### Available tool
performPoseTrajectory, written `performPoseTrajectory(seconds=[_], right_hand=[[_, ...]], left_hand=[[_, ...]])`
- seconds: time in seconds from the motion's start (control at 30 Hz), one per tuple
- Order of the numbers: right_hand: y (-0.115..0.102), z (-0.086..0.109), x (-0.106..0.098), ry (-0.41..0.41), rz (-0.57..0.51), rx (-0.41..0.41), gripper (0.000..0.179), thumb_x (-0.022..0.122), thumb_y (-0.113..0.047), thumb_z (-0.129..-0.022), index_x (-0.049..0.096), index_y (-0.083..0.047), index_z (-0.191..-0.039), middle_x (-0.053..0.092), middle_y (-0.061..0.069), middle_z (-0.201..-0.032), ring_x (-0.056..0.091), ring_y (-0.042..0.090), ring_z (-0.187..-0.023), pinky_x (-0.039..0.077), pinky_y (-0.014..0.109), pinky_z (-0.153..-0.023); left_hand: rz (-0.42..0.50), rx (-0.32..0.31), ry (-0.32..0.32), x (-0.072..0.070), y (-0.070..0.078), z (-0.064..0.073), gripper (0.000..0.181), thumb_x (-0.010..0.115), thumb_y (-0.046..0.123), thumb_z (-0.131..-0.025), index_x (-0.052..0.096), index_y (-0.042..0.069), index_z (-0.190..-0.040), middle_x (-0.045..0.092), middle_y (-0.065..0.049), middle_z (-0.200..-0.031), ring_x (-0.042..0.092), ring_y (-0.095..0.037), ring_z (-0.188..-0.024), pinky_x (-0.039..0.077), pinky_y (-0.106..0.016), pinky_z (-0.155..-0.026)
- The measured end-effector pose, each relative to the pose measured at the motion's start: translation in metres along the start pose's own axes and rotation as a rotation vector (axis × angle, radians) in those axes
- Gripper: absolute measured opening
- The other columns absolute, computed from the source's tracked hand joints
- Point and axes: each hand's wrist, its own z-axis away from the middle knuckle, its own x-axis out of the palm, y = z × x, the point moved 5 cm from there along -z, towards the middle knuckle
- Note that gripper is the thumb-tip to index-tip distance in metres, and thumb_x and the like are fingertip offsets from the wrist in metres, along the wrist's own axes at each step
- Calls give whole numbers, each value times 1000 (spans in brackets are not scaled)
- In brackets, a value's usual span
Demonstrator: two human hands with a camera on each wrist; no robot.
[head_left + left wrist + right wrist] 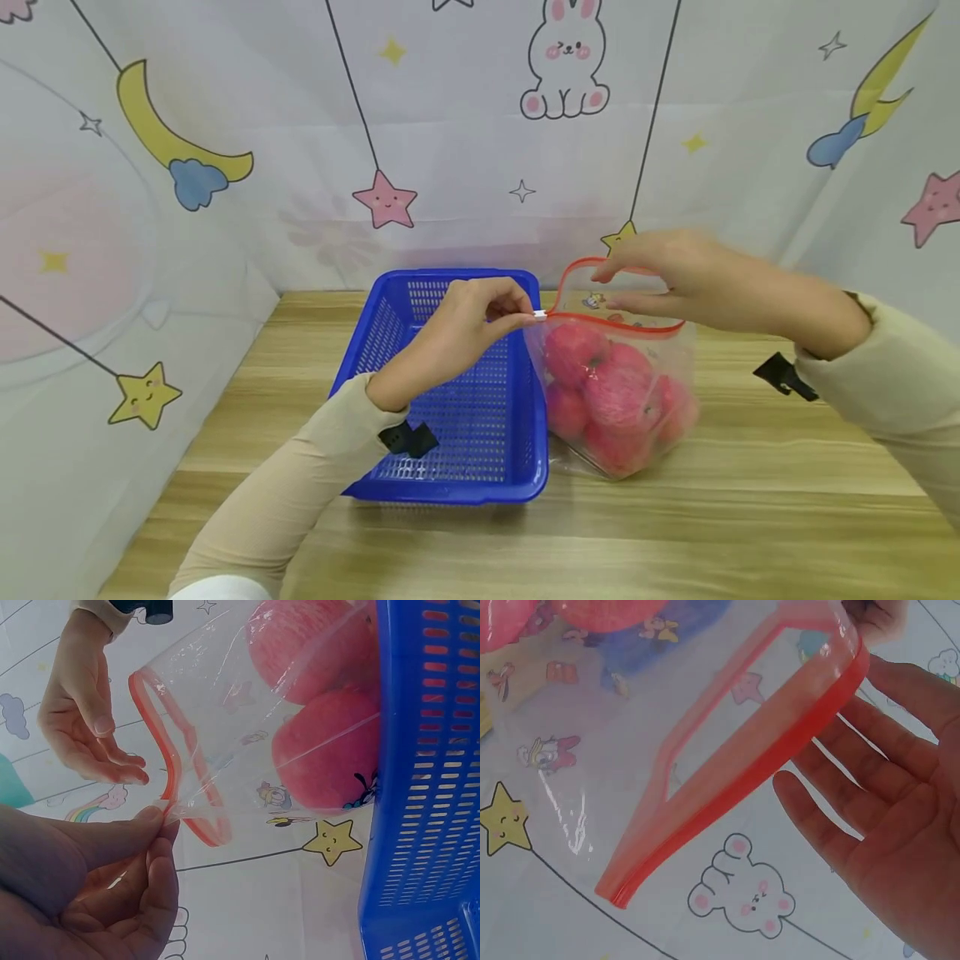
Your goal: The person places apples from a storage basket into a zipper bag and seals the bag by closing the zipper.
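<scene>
A clear zip bag [617, 400] full of pink-red apples [618, 385] stands on the table, its red-edged mouth spread apart. My left hand [480, 312] pinches the white slider [540, 315] at the left end of that mouth between thumb and fingertips. In the left wrist view the thumb and index finger of the left hand [112, 877] meet at the corner of the red zip strip [161, 735]. My right hand [682, 279] hovers over the opening, thumb and fingers spread apart. In the right wrist view the right hand [885, 787] has extended fingers beside the red rim.
A blue plastic basket [536, 450] with slotted walls stands directly left of the bag, beneath my left forearm. Both rest on a wooden table [675, 533]. Behind hangs a white cloth [465, 142] printed with stars, moons and a rabbit.
</scene>
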Motion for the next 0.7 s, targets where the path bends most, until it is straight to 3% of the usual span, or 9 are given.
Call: performPoseTrajectory(seconds=[0.17,0.33,0.7], right_hand=[[-13,-12,11,-40,29,-46,21,72,-9,-91,70,-11,-112,69,-1,-105,65,18,-98,54,39,-83],[-23,-20,20,-22,30,-105,18,74,-3,-88,70,-9,-104,67,-1,-99,64,18,-91,53,36,-78],[-24,-31,36,-55,97,27,17,73,-3,-88,72,-1,-106,69,8,-99,64,25,-90,54,38,-77]], left_hand=[[0,10,7,-1,1,0,4,71,11,-93,70,6,-93,70,0,-87,66,-15,-79,54,-24,-74],[-1,11,14,0,2,1,4,71,10,-92,70,7,-92,70,0,-86,65,-11,-78,54,-24,-74],[4,25,33,0,2,0,5,72,11,-91,71,7,-90,71,0,-85,66,-10,-76,55,-25,-73]])
